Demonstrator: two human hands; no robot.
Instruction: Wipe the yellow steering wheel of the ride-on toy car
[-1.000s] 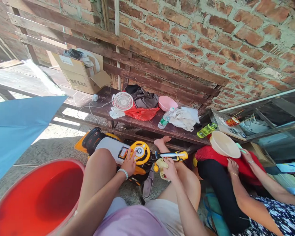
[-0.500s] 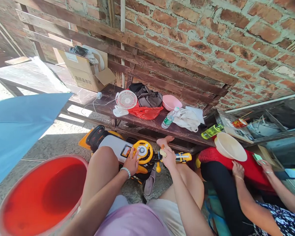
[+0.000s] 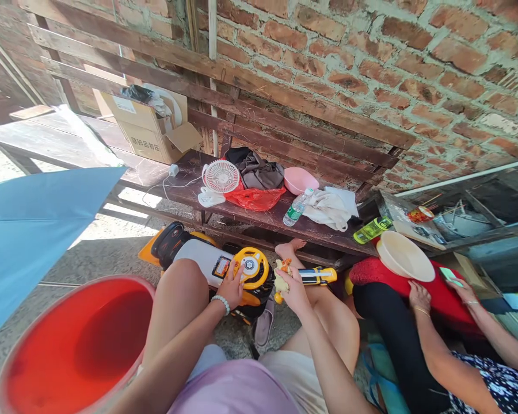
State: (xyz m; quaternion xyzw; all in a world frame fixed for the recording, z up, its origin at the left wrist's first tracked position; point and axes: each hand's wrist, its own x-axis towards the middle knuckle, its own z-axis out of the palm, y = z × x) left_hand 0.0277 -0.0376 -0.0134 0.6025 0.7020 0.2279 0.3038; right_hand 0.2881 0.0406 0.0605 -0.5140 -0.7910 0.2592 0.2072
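Observation:
Between my knees stands a ride-on toy vehicle in yellow, grey and black. My left hand, with a beaded bracelet at the wrist, is closed on the left side of its yellow steering wheel. My right hand is closed around a crumpled pale-yellow cloth with an orange patch at its top. It is held just right of the wheel, over the toy's yellow-and-black arm. Part of the cloth is hidden by my fingers.
A large red tub stands at my left, under a blue umbrella. The bench ahead carries a fan, a water bottle and a pink bowl. At right, another person's hands are near a cream basin.
My right hand has turned and moved slightly down and left, so more of the pale-yellow cloth and its orange patch shows. My left hand stays on the steering wheel.

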